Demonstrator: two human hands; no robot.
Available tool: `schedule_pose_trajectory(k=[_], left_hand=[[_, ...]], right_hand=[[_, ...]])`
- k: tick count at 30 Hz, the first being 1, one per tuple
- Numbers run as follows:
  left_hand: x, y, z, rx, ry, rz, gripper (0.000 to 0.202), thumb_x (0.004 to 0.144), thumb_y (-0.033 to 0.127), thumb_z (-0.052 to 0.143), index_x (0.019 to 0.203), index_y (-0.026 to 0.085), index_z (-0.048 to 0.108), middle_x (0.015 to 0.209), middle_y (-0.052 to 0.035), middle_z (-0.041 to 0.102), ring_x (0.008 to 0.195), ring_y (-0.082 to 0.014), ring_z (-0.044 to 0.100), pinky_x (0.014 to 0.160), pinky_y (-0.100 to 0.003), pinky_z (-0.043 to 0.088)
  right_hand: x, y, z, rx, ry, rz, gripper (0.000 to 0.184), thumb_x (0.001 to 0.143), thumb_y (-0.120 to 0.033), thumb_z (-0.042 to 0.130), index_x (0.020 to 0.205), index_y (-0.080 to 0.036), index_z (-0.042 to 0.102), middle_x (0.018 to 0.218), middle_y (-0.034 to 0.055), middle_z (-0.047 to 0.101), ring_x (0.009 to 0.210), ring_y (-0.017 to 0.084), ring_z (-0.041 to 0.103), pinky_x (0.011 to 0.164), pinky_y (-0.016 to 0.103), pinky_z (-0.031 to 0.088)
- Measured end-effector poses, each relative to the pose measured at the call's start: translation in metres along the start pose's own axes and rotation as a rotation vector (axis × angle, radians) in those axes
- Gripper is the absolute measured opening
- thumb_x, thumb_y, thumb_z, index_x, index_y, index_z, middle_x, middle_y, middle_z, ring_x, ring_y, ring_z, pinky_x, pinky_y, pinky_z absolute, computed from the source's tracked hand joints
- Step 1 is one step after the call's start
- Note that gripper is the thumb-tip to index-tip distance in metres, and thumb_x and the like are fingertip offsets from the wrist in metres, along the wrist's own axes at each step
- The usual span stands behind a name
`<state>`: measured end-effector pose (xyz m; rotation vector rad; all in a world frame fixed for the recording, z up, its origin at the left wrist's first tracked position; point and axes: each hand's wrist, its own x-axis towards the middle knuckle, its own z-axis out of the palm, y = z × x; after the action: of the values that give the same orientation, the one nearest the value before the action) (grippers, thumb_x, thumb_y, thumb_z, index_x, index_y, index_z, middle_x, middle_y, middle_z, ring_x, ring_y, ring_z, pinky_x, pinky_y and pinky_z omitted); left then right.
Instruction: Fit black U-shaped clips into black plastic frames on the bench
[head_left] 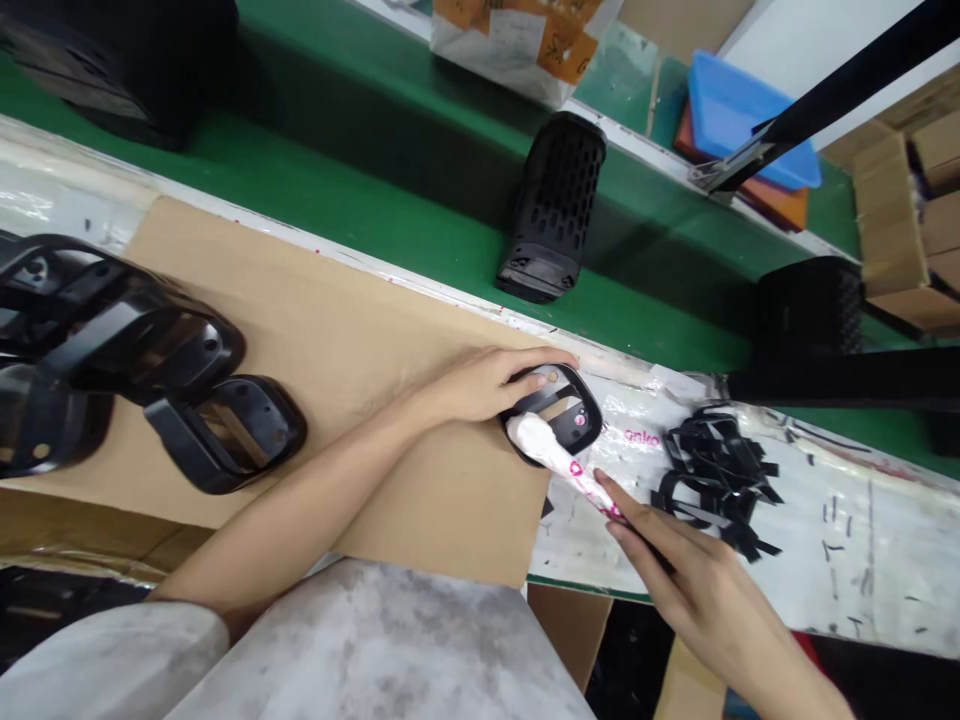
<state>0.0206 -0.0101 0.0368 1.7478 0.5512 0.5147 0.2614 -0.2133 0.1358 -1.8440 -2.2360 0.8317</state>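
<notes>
A black plastic housing [591,408] with a rounded rim lies at the edge of the cardboard sheet. My left hand [510,385] is closed on its upper left side, one finger along the rim and another reaching inside. My right hand [690,570] grips a hammer [559,455] wrapped in white material with pink marks. The hammer's rounded head overlaps the housing's lower left rim; whether they touch I cannot tell. The lower handle is hidden in my right hand.
Several similar black housings [244,435] rest on the cardboard [360,350] at left. Black strap-like pieces [716,470] lie at right. Beyond, a perforated black unit [559,205] stands on the green surface [420,235]. A black bar [840,385] juts in from the right.
</notes>
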Motion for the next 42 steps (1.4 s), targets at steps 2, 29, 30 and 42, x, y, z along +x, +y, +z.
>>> schedule_pose_trajectory(k=[2, 29, 30, 42], left_hand=[[0.0, 0.0, 0.001, -0.003, 0.011, -0.004, 0.042, 0.109, 0.034, 0.046, 0.145, 0.027, 0.065, 0.149, -0.0027, 0.069, 0.135, -0.0243, 0.066, 0.117, -0.034, 0.047], [0.0, 0.005, 0.005, 0.037, 0.011, -0.06, 0.039, 0.106, 0.033, 0.048, 0.14, 0.028, 0.067, 0.144, -0.0011, 0.073, 0.13, -0.0242, 0.068, 0.114, -0.035, 0.05], [-0.001, 0.007, 0.005, 0.049, 0.018, -0.098, 0.038, 0.106, 0.034, 0.048, 0.137, 0.029, 0.068, 0.14, -0.0005, 0.075, 0.126, -0.0242, 0.07, 0.11, -0.036, 0.052], [-0.006, 0.025, 0.015, 0.126, 0.058, -0.342, 0.038, 0.103, 0.031, 0.044, 0.13, 0.033, 0.071, 0.126, -0.001, 0.08, 0.111, -0.0282, 0.074, 0.091, -0.038, 0.058]], right_hand=[[-0.005, -0.001, -0.007, -0.024, 0.069, -0.025, 0.055, 0.111, -0.022, 0.056, 0.165, -0.029, 0.049, 0.14, 0.0095, 0.076, 0.107, 0.024, 0.082, 0.084, 0.026, 0.068], [-0.015, 0.003, 0.011, -0.034, 0.272, 0.065, 0.044, 0.107, -0.026, 0.062, 0.152, -0.027, 0.065, 0.133, 0.0093, 0.079, 0.099, 0.025, 0.084, 0.088, 0.03, 0.068], [-0.016, 0.004, 0.008, -0.041, 0.322, 0.073, 0.045, 0.107, -0.027, 0.063, 0.151, -0.028, 0.066, 0.133, 0.0085, 0.08, 0.098, 0.025, 0.084, 0.088, 0.03, 0.068], [-0.01, 0.005, 0.002, -0.159, 0.488, -0.098, 0.08, 0.1, 0.0, 0.062, 0.167, -0.041, 0.043, 0.111, 0.0045, 0.08, 0.087, 0.022, 0.079, 0.076, 0.032, 0.066]])
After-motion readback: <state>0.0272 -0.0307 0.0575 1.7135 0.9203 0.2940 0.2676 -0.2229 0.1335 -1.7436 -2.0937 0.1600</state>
